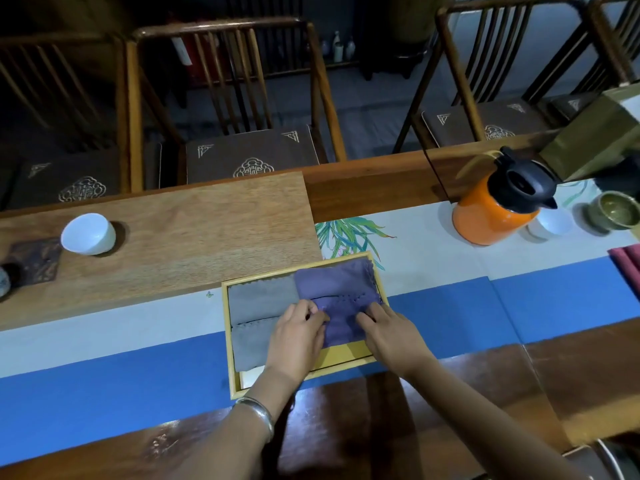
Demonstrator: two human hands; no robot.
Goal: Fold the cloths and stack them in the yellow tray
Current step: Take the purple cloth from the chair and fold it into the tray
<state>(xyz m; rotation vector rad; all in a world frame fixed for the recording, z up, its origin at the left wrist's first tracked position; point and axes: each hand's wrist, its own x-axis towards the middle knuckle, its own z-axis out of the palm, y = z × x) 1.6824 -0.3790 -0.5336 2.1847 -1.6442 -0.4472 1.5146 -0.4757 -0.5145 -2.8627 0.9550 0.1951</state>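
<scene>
A yellow tray (225,327) lies on the blue and white table runner in front of me. A folded grey cloth (258,299) fills its left half. A folded purple cloth (337,282) with a zigzag edge lies in its right half, partly over the grey one. My left hand (298,337) rests on the near left part of the purple cloth, fingers curled onto its edge. My right hand (391,336) presses on the near right part of the same cloth. Whether either hand pinches the fabric cannot be made out.
A wooden board (180,233) with a white cup (89,233) lies at the back left. An orange jug (491,216) with a black lid, a white bowl (552,223) and a green cup (613,211) stand at the right. Chairs line the far side.
</scene>
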